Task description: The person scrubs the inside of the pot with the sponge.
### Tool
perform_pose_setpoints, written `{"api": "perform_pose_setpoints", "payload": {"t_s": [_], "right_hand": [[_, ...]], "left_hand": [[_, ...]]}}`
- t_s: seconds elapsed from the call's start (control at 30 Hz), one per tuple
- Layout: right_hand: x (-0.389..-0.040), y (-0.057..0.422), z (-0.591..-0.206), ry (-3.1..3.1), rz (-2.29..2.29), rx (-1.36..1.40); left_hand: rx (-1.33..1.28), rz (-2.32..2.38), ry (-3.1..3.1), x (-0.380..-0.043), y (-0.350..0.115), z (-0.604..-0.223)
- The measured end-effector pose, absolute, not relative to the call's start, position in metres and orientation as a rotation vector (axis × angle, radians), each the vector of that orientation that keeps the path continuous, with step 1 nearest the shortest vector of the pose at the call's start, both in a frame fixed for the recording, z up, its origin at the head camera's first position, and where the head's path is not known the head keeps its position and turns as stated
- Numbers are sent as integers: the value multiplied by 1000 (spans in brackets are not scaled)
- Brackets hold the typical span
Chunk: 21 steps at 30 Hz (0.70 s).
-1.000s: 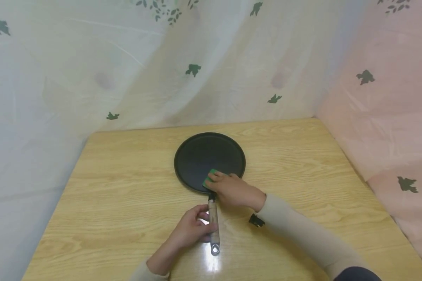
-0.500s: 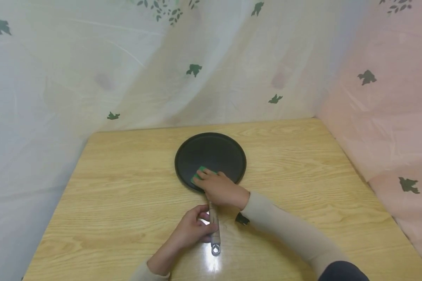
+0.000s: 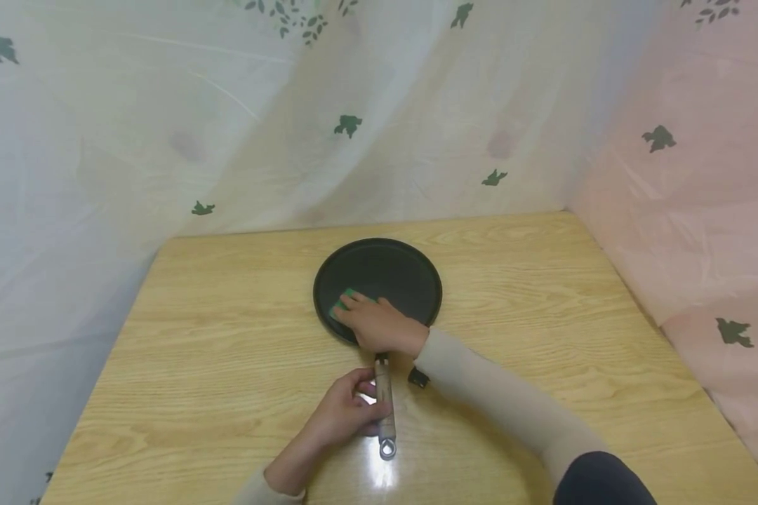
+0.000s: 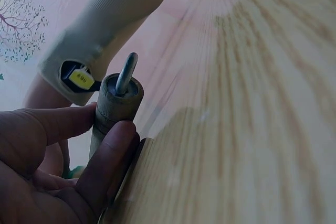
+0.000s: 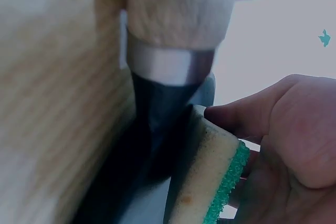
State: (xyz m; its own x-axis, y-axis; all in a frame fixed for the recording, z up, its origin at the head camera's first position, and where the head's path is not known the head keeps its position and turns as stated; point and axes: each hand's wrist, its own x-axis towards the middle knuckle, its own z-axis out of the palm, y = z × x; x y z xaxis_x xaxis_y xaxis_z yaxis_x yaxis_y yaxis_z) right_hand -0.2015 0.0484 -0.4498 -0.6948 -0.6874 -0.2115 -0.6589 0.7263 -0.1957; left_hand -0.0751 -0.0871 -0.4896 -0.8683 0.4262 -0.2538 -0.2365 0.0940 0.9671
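A round, flat black frying pan [image 3: 385, 270] lies on the wooden table, its wooden handle [image 3: 384, 393] pointing toward me. My left hand [image 3: 347, 410] grips that handle between thumb and fingers; the left wrist view shows the handle [image 4: 118, 98] with its metal hanging loop up close. On the lower left of the pan, my right hand [image 3: 379, 322] holds a sponge [image 3: 343, 303] against the surface. Seen from the right wrist, the sponge [image 5: 207, 169] has a yellow body and a green scouring side, with the thumb at its edge. Most of it is hidden under the fingers in the head view.
The wooden table [image 3: 227, 315] spreads around the pan on all sides. A pale cloth with green bird prints [image 3: 259, 140] hangs behind and along both sides. A small black wrist device [image 3: 419, 377] sits below my right cuff.
My right hand has slid the sponge leftward and slightly away from me, from near the handle joint to the pan's lower left. The left hand and the pan stay in place.
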Motion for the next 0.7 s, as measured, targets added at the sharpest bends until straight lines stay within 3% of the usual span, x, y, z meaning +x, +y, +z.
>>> {"api": "perform_pose_setpoints", "payload": {"t_s": [0.7], "right_hand": [[-250,29,-451,2604,-214,-977]], "left_hand": [[136,1850,1872,-75,-84,-490]]}}
